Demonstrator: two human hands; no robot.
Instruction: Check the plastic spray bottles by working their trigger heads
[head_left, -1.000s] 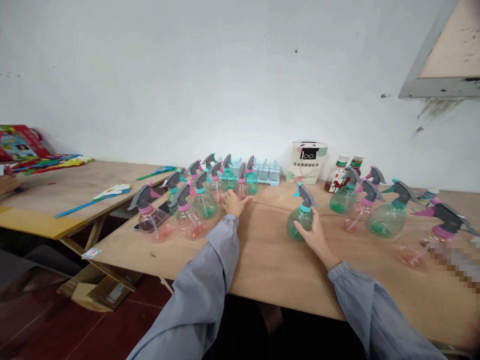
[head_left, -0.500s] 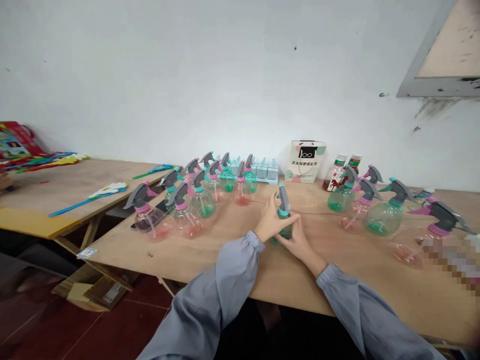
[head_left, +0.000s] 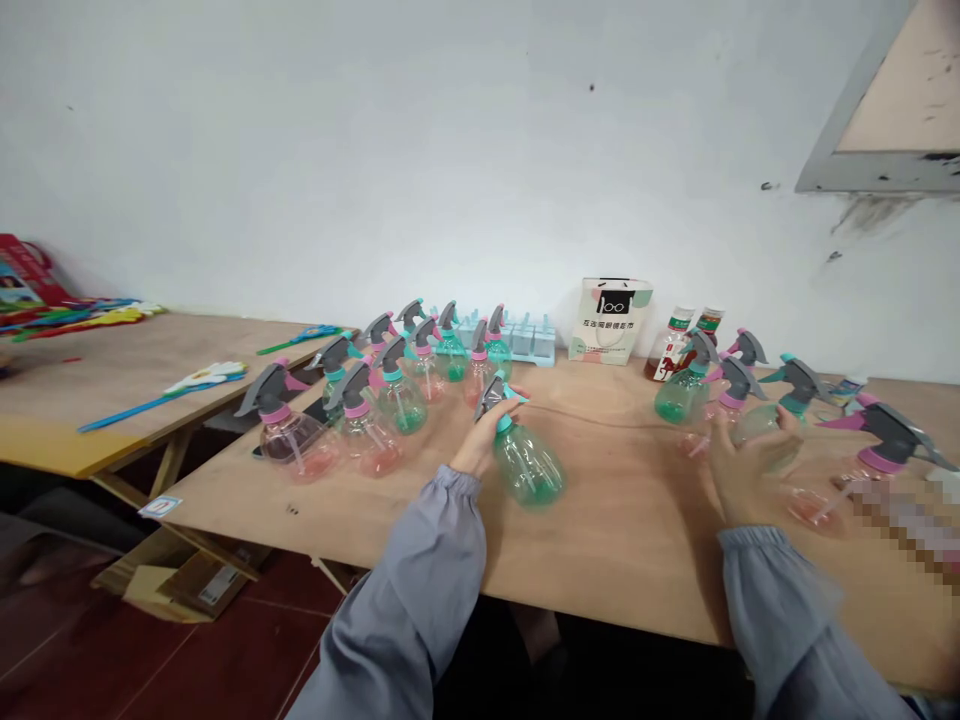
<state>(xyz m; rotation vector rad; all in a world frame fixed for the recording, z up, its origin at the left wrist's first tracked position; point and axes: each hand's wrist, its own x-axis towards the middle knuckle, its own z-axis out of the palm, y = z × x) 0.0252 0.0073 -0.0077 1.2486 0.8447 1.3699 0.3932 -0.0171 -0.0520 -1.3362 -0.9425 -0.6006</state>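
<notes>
My left hand (head_left: 484, 440) is closed round the neck of a green spray bottle (head_left: 531, 470) with a grey and turquoise trigger head. The bottle tilts to the left, its round base low over the table. On the right, my right hand (head_left: 750, 465) is somewhat blurred, its thumb and fingers apart. It is in front of another green spray bottle (head_left: 796, 385), covering part of its body; whether it touches it I cannot tell. Beside that hand stand a pink spray bottle (head_left: 731, 385) and a nearer pink one (head_left: 881, 455).
Several pink and green spray bottles (head_left: 375, 440) stand at the left of the table (head_left: 600, 550). Along the wall are a light blue rack (head_left: 534, 345), a paper bag (head_left: 609, 322) and two labelled bottles (head_left: 667, 345). Another table (head_left: 150, 400) holds colourful hand-shaped toys (head_left: 206, 378).
My right hand has let go of the green spray bottle and moved right to the bottles there. My left hand has carried the bottle leftward, tilting it.
</notes>
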